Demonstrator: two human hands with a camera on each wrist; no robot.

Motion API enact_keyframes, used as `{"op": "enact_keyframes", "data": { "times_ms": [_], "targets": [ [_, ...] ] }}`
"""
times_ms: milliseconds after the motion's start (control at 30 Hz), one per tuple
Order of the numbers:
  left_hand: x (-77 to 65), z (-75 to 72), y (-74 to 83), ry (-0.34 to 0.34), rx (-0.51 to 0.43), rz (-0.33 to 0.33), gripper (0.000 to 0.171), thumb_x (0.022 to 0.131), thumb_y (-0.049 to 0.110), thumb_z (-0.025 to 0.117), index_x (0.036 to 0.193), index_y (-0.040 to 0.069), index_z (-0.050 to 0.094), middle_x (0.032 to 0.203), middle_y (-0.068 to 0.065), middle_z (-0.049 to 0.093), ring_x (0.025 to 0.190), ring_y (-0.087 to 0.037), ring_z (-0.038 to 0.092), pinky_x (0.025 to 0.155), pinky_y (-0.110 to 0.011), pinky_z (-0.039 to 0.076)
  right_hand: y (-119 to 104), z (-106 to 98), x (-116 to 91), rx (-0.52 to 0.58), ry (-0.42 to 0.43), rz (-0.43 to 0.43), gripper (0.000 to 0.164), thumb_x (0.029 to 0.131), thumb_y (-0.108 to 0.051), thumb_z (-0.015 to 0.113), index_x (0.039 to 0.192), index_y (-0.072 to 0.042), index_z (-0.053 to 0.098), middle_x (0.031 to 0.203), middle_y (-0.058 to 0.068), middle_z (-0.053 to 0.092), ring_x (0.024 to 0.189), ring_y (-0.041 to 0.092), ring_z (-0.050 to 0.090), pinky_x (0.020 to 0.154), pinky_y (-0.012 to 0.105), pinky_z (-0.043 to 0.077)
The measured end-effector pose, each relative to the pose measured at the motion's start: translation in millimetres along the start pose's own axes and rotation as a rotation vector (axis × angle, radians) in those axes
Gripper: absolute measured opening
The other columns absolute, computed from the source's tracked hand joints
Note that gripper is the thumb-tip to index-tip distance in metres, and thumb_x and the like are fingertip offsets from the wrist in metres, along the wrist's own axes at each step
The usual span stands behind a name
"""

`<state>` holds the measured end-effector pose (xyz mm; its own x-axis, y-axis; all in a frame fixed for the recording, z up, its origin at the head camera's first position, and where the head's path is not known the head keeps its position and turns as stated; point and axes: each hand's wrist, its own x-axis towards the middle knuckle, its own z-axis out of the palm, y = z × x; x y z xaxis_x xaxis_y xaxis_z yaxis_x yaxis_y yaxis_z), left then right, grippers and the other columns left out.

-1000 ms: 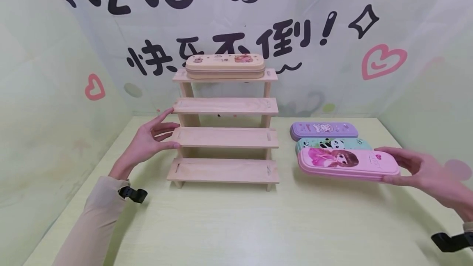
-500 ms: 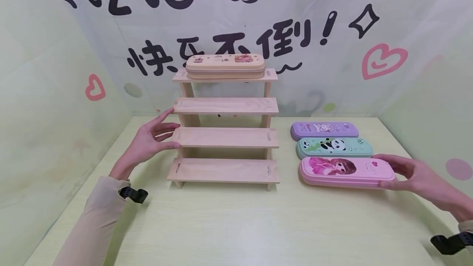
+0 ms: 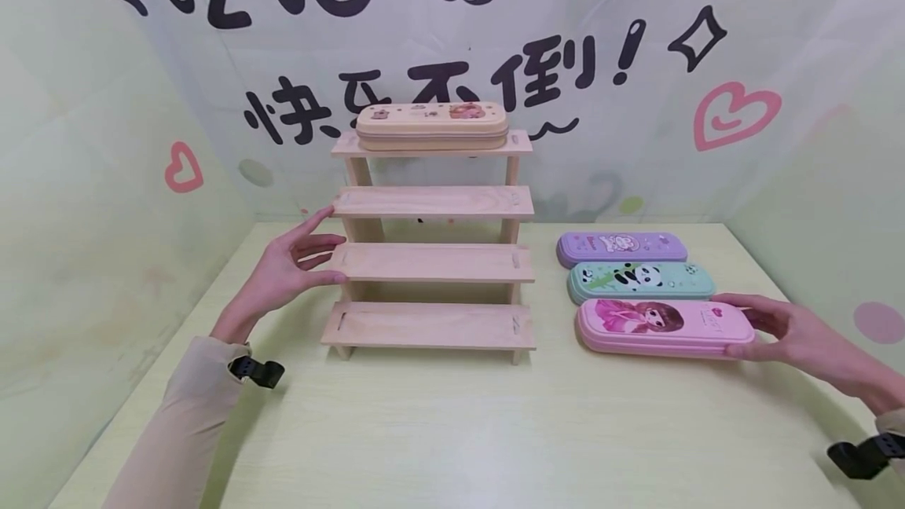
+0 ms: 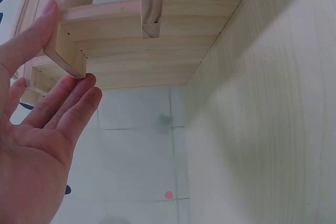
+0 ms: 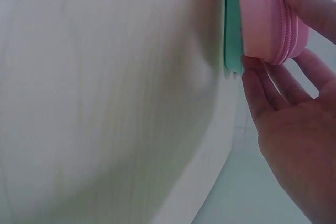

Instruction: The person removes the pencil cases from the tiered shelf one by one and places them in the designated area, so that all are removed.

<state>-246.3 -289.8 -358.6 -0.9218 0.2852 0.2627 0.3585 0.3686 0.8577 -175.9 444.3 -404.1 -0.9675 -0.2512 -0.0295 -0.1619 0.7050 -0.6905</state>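
A four-tier wooden step shelf (image 3: 431, 261) stands on the table. At its left side my left hand (image 3: 286, 277) holds the end of the third board from the top, thumb on one edge and fingers on the other; the left wrist view shows the board end (image 4: 67, 51) between them. Over on the right, my right hand (image 3: 799, 340) grips the right end of a pink pencil case (image 3: 636, 319) with a doll picture on its lid. In the right wrist view the zip of the pink pencil case (image 5: 265, 14) faces the palm.
Just behind the pink case lies a mint-green panda pencil case (image 3: 675, 279), with a purple pencil case (image 3: 587, 246) beyond it. A cream pencil case (image 3: 431, 128) rests on the top board. A printed cloth (image 3: 622, 140) hangs behind the table.
My right hand has brought the pink pencil case down and towards me, in front of the green one, which shows more fully. Over the last half second it hardly moves. The left hand stays put.
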Motion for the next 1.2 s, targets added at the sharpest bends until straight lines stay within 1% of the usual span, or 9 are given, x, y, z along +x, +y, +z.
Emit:
{"op": "enact_keyframes", "data": {
  "times_ms": [133,333,467,667,900,1033,1100,1200],
  "targets": [
    [0.4,0.0,0.7,0.000,0.000,0.006,0.104,0.083,0.002,0.090,0.167,0.030,0.034,0.142,-0.021,0.063,0.134,-0.037,0.057,0.109,-0.036,0.051,1.7,-0.4,3.2,-0.028,-0.020,0.012,0.072,0.091,-0.014,0.084,0.154,-0.003,0.050,0.128,-0.024,0.053,0.106,-0.012,0.054,0.080,0.014,0.052],
    [1.1,0.7,0.7,-0.005,0.002,0.006,0.105,0.083,0.003,0.091,0.167,0.031,0.034,0.141,-0.021,0.063,0.134,-0.038,0.057,0.109,-0.038,0.051,5.5,-0.2,5.0,-0.014,-0.028,0.007,0.073,0.091,-0.011,0.084,0.153,0.001,0.048,0.127,-0.029,0.048,0.104,-0.012,0.055,0.078,0.019,0.057],
    [1.3,0.7,0.7,-0.006,0.000,0.002,0.104,0.083,0.004,0.091,0.166,0.031,0.035,0.142,-0.021,0.063,0.134,-0.038,0.057,0.109,-0.039,0.051,7.7,-0.3,5.4,-0.003,-0.035,0.005,0.072,0.090,-0.010,0.083,0.153,0.000,0.049,0.126,-0.030,0.049,0.103,-0.011,0.056,0.077,0.021,0.058],
    [1.1,0.5,0.6,-0.005,0.002,-0.001,0.104,0.083,0.004,0.091,0.166,0.031,0.035,0.141,-0.021,0.063,0.134,-0.037,0.058,0.109,-0.041,0.050,9.0,-0.8,6.3,-0.042,-0.025,-0.008,0.073,0.088,-0.011,0.085,0.152,-0.003,0.051,0.126,-0.028,0.051,0.103,-0.011,0.056,0.076,0.019,0.056],
    [1.2,0.0,-0.5,-0.004,-0.001,0.004,0.104,0.083,0.002,0.091,0.166,0.030,0.035,0.141,-0.021,0.063,0.133,-0.036,0.058,0.109,-0.039,0.052,9.3,-0.2,8.1,-0.055,-0.032,0.000,0.075,0.088,-0.012,0.086,0.153,-0.002,0.050,0.129,-0.017,0.052,0.103,-0.009,0.056,0.076,0.020,0.056],
    [0.3,-0.2,-1.0,0.000,-0.002,0.003,0.105,0.083,0.002,0.091,0.167,0.030,0.035,0.141,-0.021,0.063,0.133,-0.036,0.058,0.108,-0.038,0.052,9.5,0.1,8.9,-0.051,-0.031,-0.008,0.075,0.088,-0.011,0.086,0.153,-0.002,0.051,0.129,-0.020,0.051,0.102,-0.009,0.056,0.076,0.021,0.057],
    [0.1,-0.3,-1.1,0.002,-0.001,0.003,0.105,0.083,0.002,0.091,0.166,0.030,0.035,0.141,-0.021,0.063,0.133,-0.036,0.059,0.108,-0.040,0.052,9.2,-0.1,9.0,-0.052,-0.029,-0.013,0.074,0.087,-0.010,0.086,0.152,-0.002,0.051,0.128,-0.019,0.051,0.102,-0.009,0.056,0.076,0.021,0.057],
    [0.3,-0.1,-1.4,0.002,0.003,0.004,0.104,0.083,0.003,0.091,0.166,0.031,0.035,0.141,-0.021,0.064,0.132,-0.035,0.059,0.109,-0.043,0.050,8.3,-0.2,9.1,-0.059,-0.034,-0.006,0.075,0.088,-0.011,0.086,0.152,-0.002,0.050,0.131,-0.011,0.053,0.102,-0.008,0.056,0.076,0.021,0.057]
  ]
}}
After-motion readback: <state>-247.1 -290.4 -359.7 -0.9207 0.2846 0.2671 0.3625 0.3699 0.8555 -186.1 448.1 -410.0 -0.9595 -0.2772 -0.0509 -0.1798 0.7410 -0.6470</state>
